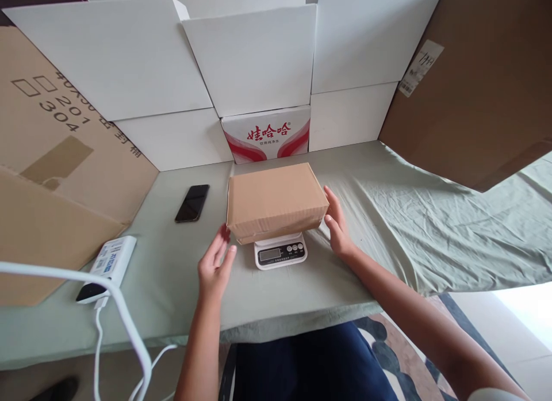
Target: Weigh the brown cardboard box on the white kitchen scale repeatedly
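Looks like a home-run packing/shipping spot, not a proper warehouse. Surface (172,297) is covered w/ a wrinkled pale green bedsheet. White corrugated sheets (129,61) from 10 to 1 o'clock and brown cartons (483,84) at 2 and 9 o'clock wall it in, makeshift. Small digital scale (280,252) at centre w/ a plain brown parcel (276,201) on it. Drinks carton w/ red print (267,133) at 12. Patterned rug (388,343) and tiled floor (517,320) at 4–5 o'clock: domestic feel.

Shut brown carton (276,201) atop scale (280,252)
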Demonstrator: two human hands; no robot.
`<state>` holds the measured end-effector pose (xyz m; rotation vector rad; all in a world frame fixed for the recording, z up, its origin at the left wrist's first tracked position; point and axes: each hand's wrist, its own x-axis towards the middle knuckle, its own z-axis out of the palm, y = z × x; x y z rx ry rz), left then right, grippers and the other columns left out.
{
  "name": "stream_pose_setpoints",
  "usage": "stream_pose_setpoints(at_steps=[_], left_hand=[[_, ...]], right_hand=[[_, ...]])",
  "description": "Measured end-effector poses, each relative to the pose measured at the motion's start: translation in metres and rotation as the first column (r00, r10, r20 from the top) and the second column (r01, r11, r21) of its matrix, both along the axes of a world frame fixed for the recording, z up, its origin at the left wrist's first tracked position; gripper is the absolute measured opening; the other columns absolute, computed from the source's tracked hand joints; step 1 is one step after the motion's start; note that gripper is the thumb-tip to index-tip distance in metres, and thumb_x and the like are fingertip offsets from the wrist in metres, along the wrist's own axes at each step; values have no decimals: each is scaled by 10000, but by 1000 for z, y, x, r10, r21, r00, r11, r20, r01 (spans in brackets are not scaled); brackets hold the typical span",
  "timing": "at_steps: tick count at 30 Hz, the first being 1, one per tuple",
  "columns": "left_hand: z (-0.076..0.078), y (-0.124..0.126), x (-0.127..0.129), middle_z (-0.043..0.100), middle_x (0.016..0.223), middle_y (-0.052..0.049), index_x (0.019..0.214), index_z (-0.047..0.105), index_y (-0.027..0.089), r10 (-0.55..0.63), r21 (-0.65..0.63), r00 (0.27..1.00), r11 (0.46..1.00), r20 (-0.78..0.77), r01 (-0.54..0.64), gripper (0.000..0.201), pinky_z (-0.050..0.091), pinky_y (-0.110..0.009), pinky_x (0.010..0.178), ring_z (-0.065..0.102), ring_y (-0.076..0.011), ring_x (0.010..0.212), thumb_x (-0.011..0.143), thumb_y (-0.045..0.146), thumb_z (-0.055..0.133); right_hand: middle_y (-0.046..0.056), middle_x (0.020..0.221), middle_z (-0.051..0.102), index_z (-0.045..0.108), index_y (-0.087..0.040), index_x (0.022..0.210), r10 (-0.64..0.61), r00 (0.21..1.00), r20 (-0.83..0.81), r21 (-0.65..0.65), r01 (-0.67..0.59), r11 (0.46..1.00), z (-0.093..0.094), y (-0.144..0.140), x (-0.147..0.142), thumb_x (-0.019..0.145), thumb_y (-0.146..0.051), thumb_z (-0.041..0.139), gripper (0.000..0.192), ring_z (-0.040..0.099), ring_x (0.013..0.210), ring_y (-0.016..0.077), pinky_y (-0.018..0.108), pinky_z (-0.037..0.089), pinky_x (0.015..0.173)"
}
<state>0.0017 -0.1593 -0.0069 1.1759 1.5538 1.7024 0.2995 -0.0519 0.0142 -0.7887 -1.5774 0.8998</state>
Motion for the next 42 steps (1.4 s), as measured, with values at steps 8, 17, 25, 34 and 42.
stream_pose_setpoints(at_steps=[8,17,25,34,42], left_hand=[[46,77,-8,679,1374,-135,1430,586,174,-105,101,981,987,-161,122,625,472,-416,1146,618,-287,1317,863,387,740],[7,169,-27,648,1406,-179,1368,610,141,-95,60,990,993,-103,102,575,461,-456,1145,612,-308,1324,828,287,743],[-8,173,-26,632,1435,-166,1442,553,160,-126,-23,985,992,-121,125,623,437,-435,1170,596,-283,1345,846,220,722],[7,159,-79,336,1650,-216,1545,383,128,98,196,994,975,41,-104,768,351,-508,1224,391,-348,1492,894,358,721],[9,157,-81,313,1655,-230,1556,338,90,116,175,993,977,24,-118,733,347,-547,1217,387,-361,1490,936,318,655]], right_hand=[[23,1694,286,232,-377,1598,7,1000,-17,91,-5,996,32,41,-25,969,-663,451,725,326,1547,321,547,352,1246],[108,1640,365,273,-252,1558,-25,1000,-11,62,26,998,9,128,-67,924,-742,424,815,356,1515,317,502,351,1241],[122,1424,557,332,-259,1511,-24,999,-39,-66,21,998,-9,135,-64,934,-617,477,694,534,1307,296,522,391,1184],[78,1513,418,228,-416,1538,-330,929,-165,-191,298,935,-18,175,-13,912,-605,426,683,489,1337,273,552,475,1069],[74,1384,515,332,-391,1519,-398,900,-177,-239,353,904,-22,177,2,892,-581,456,667,561,1211,248,499,523,1005]])
